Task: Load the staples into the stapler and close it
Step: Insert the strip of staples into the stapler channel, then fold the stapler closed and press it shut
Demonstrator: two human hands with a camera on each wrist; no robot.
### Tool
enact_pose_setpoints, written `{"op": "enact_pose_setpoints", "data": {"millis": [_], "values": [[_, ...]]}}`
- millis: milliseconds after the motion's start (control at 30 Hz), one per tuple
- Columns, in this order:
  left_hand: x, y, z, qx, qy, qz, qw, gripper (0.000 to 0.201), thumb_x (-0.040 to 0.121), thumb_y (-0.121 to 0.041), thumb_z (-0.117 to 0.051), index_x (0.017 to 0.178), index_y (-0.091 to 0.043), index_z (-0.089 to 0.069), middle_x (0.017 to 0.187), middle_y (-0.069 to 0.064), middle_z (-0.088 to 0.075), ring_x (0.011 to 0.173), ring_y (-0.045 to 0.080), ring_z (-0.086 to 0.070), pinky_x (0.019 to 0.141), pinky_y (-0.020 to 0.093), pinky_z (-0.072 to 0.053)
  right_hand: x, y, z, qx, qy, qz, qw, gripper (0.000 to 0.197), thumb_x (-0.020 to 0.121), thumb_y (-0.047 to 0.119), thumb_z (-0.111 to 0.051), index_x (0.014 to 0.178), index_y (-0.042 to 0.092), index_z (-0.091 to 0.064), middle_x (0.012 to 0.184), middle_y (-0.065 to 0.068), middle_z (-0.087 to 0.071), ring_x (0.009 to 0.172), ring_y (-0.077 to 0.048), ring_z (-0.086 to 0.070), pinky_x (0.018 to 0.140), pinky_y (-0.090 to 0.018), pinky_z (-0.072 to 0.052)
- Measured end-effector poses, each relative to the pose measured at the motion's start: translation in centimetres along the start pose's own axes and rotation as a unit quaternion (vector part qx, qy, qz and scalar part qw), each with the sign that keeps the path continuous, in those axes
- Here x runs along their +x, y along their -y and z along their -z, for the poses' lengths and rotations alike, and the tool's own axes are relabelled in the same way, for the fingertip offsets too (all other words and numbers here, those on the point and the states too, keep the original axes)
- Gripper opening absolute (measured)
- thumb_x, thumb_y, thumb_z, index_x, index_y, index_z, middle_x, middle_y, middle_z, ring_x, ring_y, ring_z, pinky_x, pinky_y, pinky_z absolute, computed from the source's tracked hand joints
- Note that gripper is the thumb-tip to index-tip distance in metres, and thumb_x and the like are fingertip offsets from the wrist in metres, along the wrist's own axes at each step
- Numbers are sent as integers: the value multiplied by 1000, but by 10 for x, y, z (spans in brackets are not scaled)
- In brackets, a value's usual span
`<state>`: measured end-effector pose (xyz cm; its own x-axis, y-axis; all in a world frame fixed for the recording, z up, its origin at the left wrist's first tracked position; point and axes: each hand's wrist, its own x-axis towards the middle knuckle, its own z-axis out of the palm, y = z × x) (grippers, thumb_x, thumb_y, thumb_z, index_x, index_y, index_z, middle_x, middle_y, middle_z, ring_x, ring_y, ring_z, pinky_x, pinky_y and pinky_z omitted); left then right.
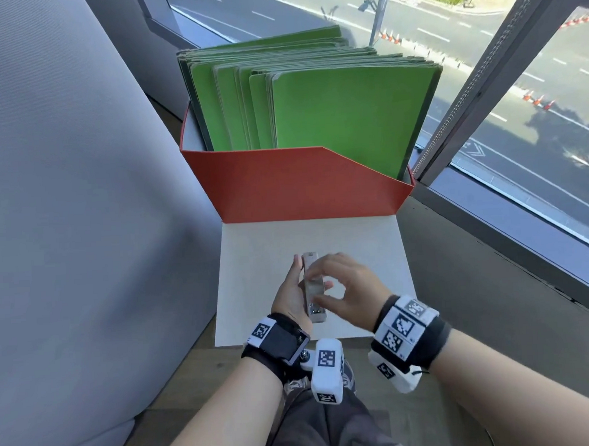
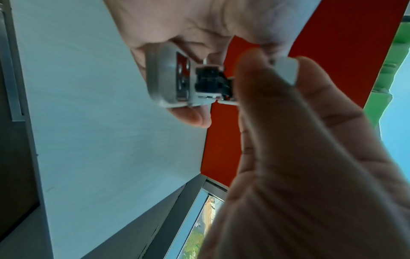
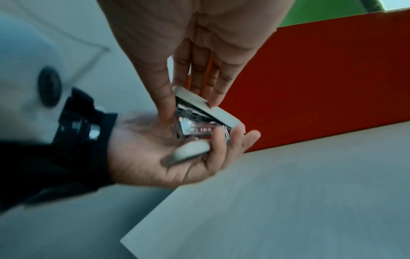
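Now left hand [image 3: 155, 157] cradling the stapler [image 3: 199, 122], right hand [image 3: 195, 52] grip pinching its lid

Head view: left hand [image 1: 287, 296] cradles silver stapler [image 1: 313, 286] over white sheet [image 1: 254, 259]; right hand [image 1: 349, 288] pinches stapler from 3 o'clock. Red box [image 1: 284, 186] of green folders [image 1: 342, 111] at 12 o'clock. Window [image 1: 535, 91] at 2 o'clock.

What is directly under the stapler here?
The left hand cradles the stapler from below in its palm; the right hand holds the top arm. Beneath both lies the box's white flap. The palm under the stapler's base is covered.
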<state>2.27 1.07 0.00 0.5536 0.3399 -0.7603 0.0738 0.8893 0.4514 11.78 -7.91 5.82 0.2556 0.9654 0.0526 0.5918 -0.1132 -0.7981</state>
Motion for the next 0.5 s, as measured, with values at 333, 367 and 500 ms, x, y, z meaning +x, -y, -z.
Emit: {"op": "enact_pose_setpoints", "data": {"millis": [333, 367, 500], "values": [[3, 0, -3, 30, 8, -86, 996, 41, 91, -18, -56, 132, -23, -54, 109, 9, -70, 102, 24, -69, 82, 39, -52, -25, -22, -16, 230, -69, -318, 917, 35, 81, 35, -69, 108, 15, -58, 101, -7, -67, 89, -17, -67, 84, -30, -58], [3, 0, -4, 32, 10, -85, 996, 44, 92, -17, -56, 135, -24, -52, 110, 9, -70, 110, 26, -67, 82, 39, -54, -24, -25, -21, 287, -49, -356, 888, 41, 81, 32, -69, 112, 9, -56, 102, -17, -68, 87, -22, -68, 86, -40, -58], [3, 3, -6, 43, 9, -93, 995, 52, 92, -13, -57, 140, -28, -47, 114, 12, -70, 110, 25, -67, 80, 38, -59, -18, -28, -30, 428, -38, -375, 822, 33, 83, 10, -67, 111, -2, -54, 93, -23, -67, 84, -29, -66, 93, -55, -52]]}}
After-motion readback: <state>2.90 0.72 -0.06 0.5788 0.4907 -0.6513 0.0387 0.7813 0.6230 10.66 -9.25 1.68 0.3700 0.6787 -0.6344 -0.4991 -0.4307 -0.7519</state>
